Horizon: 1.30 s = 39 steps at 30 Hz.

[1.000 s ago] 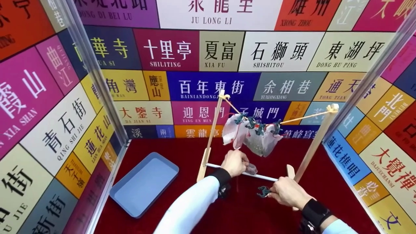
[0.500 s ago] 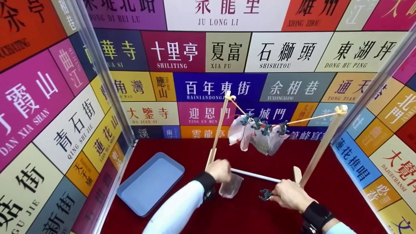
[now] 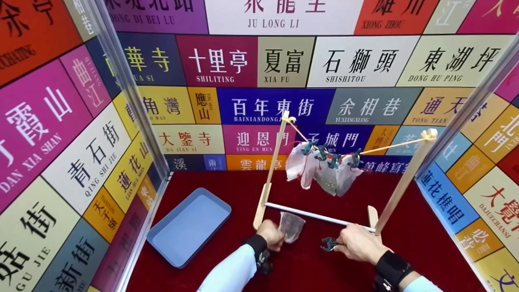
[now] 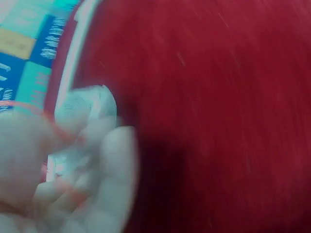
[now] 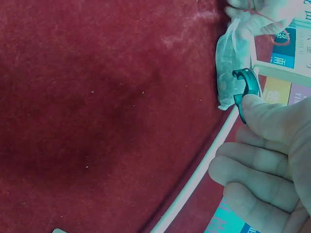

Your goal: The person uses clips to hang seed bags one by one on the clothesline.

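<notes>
My left hand (image 3: 271, 234) grips a small white mesh pouch (image 3: 292, 227) by its gathered end, low over the red cloth and in front of the white rod. In the right wrist view the pouch (image 5: 227, 68) appears translucent, and a thin red string loops by the fingers above it. The left wrist view is blurred, with the pouch (image 4: 85, 104) beyond curled fingers. Between thumb and forefinger, my right hand (image 3: 359, 243) pinches a dark green plastic clip (image 3: 328, 244). The clip (image 5: 249, 87) overlaps the pouch in the right wrist view.
A wooden stand has two posts (image 3: 405, 182), joined at the base by a white rod (image 3: 312, 216). Several pouches (image 3: 336, 178) hang by green clips from its yellow cord (image 3: 391, 145). A blue tray (image 3: 188, 227) lies at left. Panels with printed Chinese signs surround the red cloth.
My left hand has moved left and back toward me from beside the rod, carrying the pouch, which now extends to the hand's right. My right hand keeps its pinch on the clip, almost still.
</notes>
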Available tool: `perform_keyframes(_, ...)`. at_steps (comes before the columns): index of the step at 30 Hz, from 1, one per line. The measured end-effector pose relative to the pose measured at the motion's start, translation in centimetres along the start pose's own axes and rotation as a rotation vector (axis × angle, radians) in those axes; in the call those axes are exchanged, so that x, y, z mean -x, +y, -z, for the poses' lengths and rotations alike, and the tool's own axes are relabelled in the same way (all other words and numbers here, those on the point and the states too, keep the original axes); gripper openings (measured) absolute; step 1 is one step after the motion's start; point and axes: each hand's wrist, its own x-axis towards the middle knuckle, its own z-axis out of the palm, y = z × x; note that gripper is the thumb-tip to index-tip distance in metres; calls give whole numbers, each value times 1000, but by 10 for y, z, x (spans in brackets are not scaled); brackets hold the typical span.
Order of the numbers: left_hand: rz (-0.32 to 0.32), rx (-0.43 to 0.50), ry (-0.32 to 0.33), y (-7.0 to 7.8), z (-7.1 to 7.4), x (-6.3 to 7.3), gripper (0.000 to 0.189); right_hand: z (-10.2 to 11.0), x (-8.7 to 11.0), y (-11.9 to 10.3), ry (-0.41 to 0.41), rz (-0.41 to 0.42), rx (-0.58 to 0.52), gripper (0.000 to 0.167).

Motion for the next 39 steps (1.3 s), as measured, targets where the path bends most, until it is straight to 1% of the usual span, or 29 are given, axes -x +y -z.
perform_keyframes(1,-55,8,48,10,3,8,40,1,-1,-1,-10,-3,-6,33)
perform_keyframes(2,-127,-36,104,16,4,10,42,3,-2,-2,-19,-4,-11,34)
perform_keyframes(4,-286,-218,242,30,11,16,44,8,-6,-5,-30,0,-11,37)
perform_keyframes(6,-404,-414,356,46,21,19,39,16,-12,-8,-18,7,7,40)
perform_keyframes(7,-450,-493,393,54,27,21,33,21,-15,-9,-5,16,24,41)
perform_keyframes(9,-484,-622,406,71,41,26,20,34,-23,-14,30,30,56,41)
perform_keyframes(10,-493,-668,397,79,49,28,15,42,-28,-17,47,34,73,41)
perform_keyframes(12,-518,-731,367,96,67,33,8,60,-38,-25,69,33,100,39)
perform_keyframes(14,-553,-780,340,112,85,38,6,80,-47,-33,94,45,119,37)
perform_keyframes(16,-610,-810,332,127,102,44,8,103,-57,-42,133,67,142,34)
perform_keyframes(19,-699,-823,351,150,126,54,13,142,-70,-53,198,81,158,26)
perform_keyframes(23,-773,-821,420,185,156,67,20,196,-93,-63,264,12,125,19)
perform_keyframes(25,-793,-823,467,203,168,71,20,217,-107,-63,304,-17,120,21)
perform_keyframes(26,-804,-825,495,211,173,72,17,226,-113,-62,327,-27,115,21)
perform_keyframes(27,-816,-823,520,219,176,73,14,234,-120,-61,344,-35,120,21)
perform_keyframes(29,-832,-822,567,232,180,73,11,246,-134,-56,348,-39,143,26)
perform_keyframes(30,-839,-819,581,237,180,72,12,250,-141,-53,336,-48,145,30)
perform_keyframes(32,-845,-814,600,246,179,71,14,256,-151,-46,313,-71,142,27)
perform_keyframes(34,-845,-820,613,253,177,69,15,260,-161,-40,288,-97,147,24)
perform_keyframes(36,-845,-826,621,257,175,66,15,260,-169,-34,267,-142,131,19)
perform_keyframes(38,-837,-839,622,259,174,63,16,257,-176,-29,242,-156,124,22)
perform_keyframes(39,-835,-841,620,259,174,62,16,255,-180,-26,233,-148,121,22)
